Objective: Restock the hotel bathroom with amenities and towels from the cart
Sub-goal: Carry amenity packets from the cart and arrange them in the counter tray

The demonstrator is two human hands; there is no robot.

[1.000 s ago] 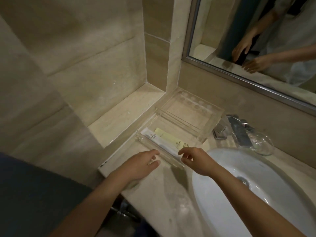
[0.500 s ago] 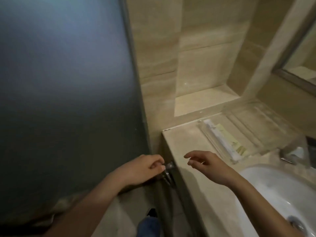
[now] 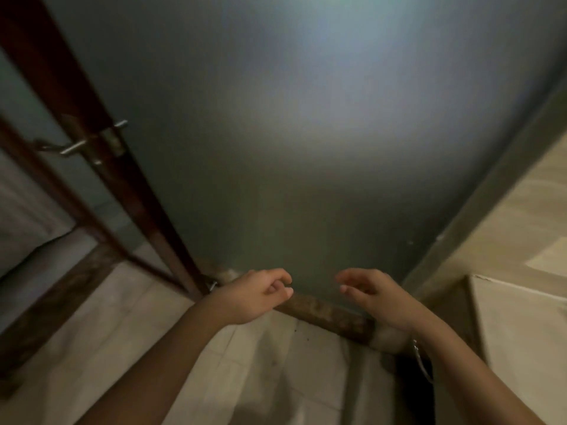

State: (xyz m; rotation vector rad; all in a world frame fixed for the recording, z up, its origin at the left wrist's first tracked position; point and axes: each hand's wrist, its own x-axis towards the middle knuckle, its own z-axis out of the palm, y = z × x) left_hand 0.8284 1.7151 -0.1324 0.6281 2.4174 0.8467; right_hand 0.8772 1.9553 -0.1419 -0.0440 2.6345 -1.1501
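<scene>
My left hand [image 3: 257, 294] hangs in front of me with its fingers loosely curled and nothing in it. My right hand [image 3: 372, 292] is level with it, a short gap to the right, fingers slightly apart and empty. Both hover in front of a frosted glass door panel [image 3: 306, 133]. No amenities, towels or cart are in view. The corner of the beige vanity counter [image 3: 515, 332] shows at the right edge.
A dark wooden door frame [image 3: 101, 124] with a metal lever handle [image 3: 76, 145] runs down the left. A brown threshold strip [image 3: 325, 312] lies at the glass panel's foot. Pale floor tiles [image 3: 129, 332] spread below. Beige wall tiles [image 3: 527, 216] rise at the right.
My view has swung left, away from the sink and the clear amenity tray to the glass door and the doorway. Both hands stayed empty and drew off the counter.
</scene>
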